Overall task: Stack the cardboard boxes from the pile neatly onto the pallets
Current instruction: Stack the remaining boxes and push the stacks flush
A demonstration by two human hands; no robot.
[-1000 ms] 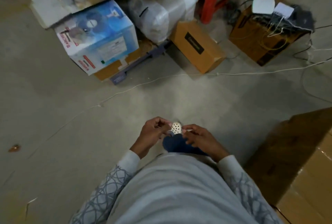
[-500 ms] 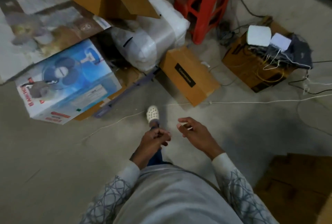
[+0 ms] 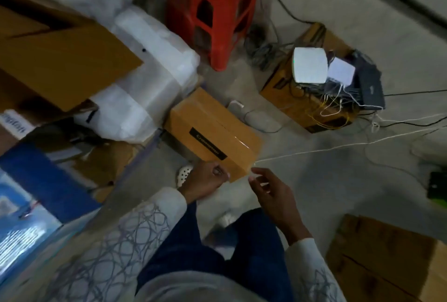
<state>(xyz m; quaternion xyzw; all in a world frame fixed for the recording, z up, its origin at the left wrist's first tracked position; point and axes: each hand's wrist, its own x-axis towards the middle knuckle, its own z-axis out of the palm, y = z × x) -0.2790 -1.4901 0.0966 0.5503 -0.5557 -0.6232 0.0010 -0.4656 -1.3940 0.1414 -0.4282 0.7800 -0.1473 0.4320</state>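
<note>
Brown cardboard box (image 3: 212, 130) is lying on the floor (image 3: 319, 185); your left hand (image 3: 208, 180) is curling at its near corner, hold unclear; your right hand (image 3: 271, 192) is hovering loosely open, empty.

- The small cardboard box (image 3: 212, 130) lies on the floor, its near corner right at the left hand (image 3: 205, 180) and right hand (image 3: 271, 190). Its top and right side are open to reach.
- A plastic-wrapped white bundle (image 3: 150, 79) crowds its left end.
- A red plastic stool (image 3: 212, 11) stands behind it, with a strip of floor between them.
- Bare concrete floor (image 3: 314, 180) opens to the right, crossed by a white cord (image 3: 338, 148) running from the box's near corner.
- Farther right, a cable-laden cardboard box (image 3: 290, 105) stands apart.
- A large cardboard box (image 3: 387, 265) bounds the lower right.
- A blue printed box (image 3: 36, 176) and a cardboard flap (image 3: 60, 59) close off the left.
</note>
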